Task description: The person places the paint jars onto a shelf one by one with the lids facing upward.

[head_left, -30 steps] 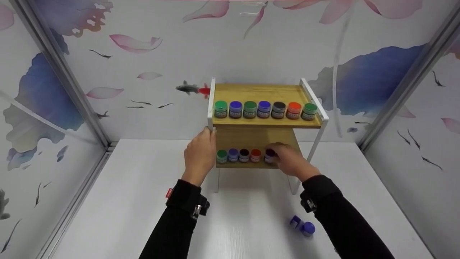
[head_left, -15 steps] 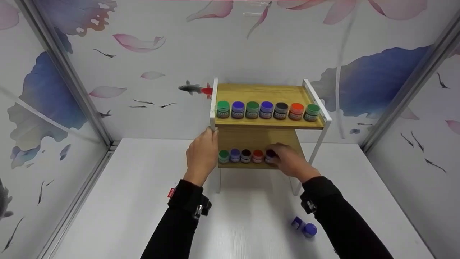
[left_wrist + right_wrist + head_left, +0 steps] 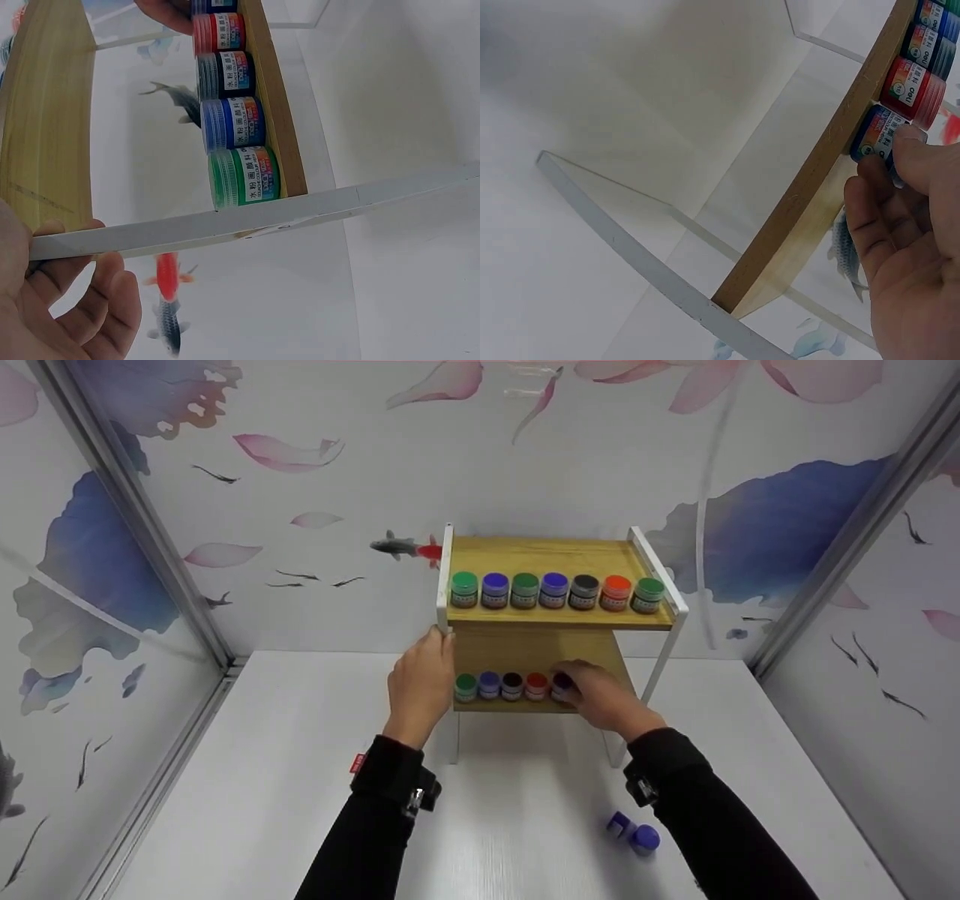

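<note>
My left hand (image 3: 421,686) grips the white left side frame of a two-tier rack, just under the upper shelf (image 3: 540,547); in the left wrist view its fingers curl round the frame. On the lower shelf (image 3: 525,649), near the right end of the front row, my right hand (image 3: 604,697) pinches a blue paint jar (image 3: 880,131) between thumb and fingers. The jar stands on the board beside a red paint jar (image 3: 913,91), and the hand covers part of it. Farther left in that row are black, blue and green paint jars (image 3: 246,177).
Several paint jars with green, blue, black and red lids (image 3: 554,589) line the upper shelf's front edge. Two blue paint jars (image 3: 644,838) are on the white table (image 3: 322,810), near my right forearm. Patterned wall panels (image 3: 315,585) enclose the table's back and sides.
Both hands stay where they were, the left on the rack's frame and the right at the blue paint jar. Only the head view shifts slightly.
</note>
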The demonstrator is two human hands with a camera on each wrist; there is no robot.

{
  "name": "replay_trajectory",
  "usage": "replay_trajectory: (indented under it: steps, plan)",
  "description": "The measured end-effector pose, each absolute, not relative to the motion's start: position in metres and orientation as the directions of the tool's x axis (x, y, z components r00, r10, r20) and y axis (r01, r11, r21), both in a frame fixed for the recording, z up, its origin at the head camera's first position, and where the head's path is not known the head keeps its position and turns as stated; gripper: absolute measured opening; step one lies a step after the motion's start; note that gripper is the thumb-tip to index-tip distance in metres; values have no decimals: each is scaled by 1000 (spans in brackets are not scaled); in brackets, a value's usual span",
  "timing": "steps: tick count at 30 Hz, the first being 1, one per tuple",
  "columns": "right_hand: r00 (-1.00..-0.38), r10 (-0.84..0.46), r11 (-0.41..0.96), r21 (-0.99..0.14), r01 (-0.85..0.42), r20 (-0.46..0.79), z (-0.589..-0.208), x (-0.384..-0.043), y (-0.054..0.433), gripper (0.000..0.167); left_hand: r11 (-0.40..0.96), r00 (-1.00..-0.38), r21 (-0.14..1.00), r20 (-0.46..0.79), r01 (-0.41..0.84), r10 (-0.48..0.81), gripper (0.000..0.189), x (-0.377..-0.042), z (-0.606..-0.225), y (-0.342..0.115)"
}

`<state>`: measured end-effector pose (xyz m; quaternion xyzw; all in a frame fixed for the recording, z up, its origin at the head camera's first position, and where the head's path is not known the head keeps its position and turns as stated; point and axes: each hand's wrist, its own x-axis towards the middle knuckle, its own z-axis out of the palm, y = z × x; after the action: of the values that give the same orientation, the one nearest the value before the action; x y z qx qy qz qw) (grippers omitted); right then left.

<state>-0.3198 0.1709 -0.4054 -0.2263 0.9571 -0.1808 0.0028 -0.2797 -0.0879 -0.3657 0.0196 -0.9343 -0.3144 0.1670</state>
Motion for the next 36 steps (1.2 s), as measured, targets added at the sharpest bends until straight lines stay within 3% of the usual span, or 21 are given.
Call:
replay_trajectory:
  steps: [10, 25, 30, 36]
  plan:
    - [-911, -411, 838, -379, -393, 36, -405, -313, 184, 54, 816, -939, 571, 323, 91, -121, 34, -277, -367, -85]
    - [-917, -396, 837, -392, -382, 47, -406, -301, 210, 51, 798, -944, 598, 300, 73, -138, 34, -277, -369, -85]
    - [-913, -397, 833, -382, -399, 87, -408, -296, 218, 42, 797, -944, 599, 300, 75, -136, 37, -278, -367, -86]
    - [-908, -412, 822, -398, -407, 76, -415, -287, 229, 15, 799, -941, 597, 308, 77, -139, 36, -277, -366, -87]
